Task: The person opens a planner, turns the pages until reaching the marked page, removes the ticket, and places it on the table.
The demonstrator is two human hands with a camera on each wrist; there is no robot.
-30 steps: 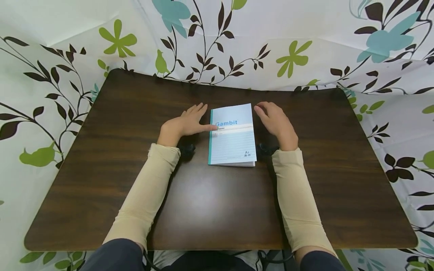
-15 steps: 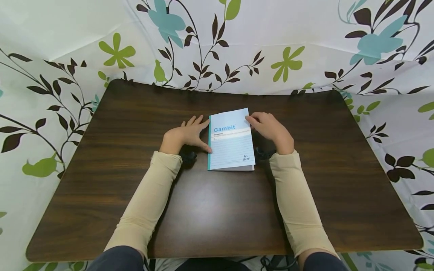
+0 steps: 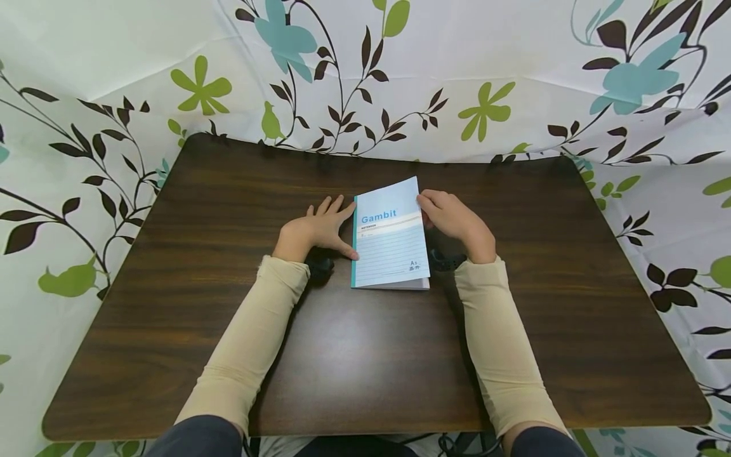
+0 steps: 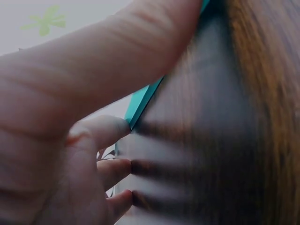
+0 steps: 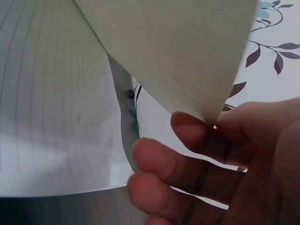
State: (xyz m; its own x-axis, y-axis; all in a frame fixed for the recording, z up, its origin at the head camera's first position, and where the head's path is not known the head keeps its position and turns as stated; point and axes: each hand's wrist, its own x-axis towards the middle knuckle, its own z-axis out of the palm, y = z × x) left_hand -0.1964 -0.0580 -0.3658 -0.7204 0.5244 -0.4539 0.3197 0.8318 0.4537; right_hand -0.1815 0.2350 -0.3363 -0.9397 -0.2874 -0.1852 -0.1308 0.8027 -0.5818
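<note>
A light blue notebook (image 3: 391, 247) with a teal spine lies on the table, its front cover lifted a little along the right side. My right hand (image 3: 459, 219) pinches the cover's edge near the upper right corner between thumb and index finger. In the right wrist view, the raised cover (image 5: 187, 51) shows its plain inside, with a lined page (image 5: 56, 103) beneath it. Spread fingers and thumb of my left hand (image 3: 320, 230) touch the notebook's spine. The left wrist view shows the teal spine (image 4: 140, 101) between that thumb and index finger.
The dark brown wooden table (image 3: 200, 304) extends on all sides of the notebook. Behind it hangs a white curtain (image 3: 434, 51) printed with leaves, flowers and birds. Below the front edge, some dark cables (image 3: 457, 444) show.
My right hand has come in from beside the notebook and taken the cover's corner, raising it slightly. My left thumb has slid from the cover down to the lower spine.
</note>
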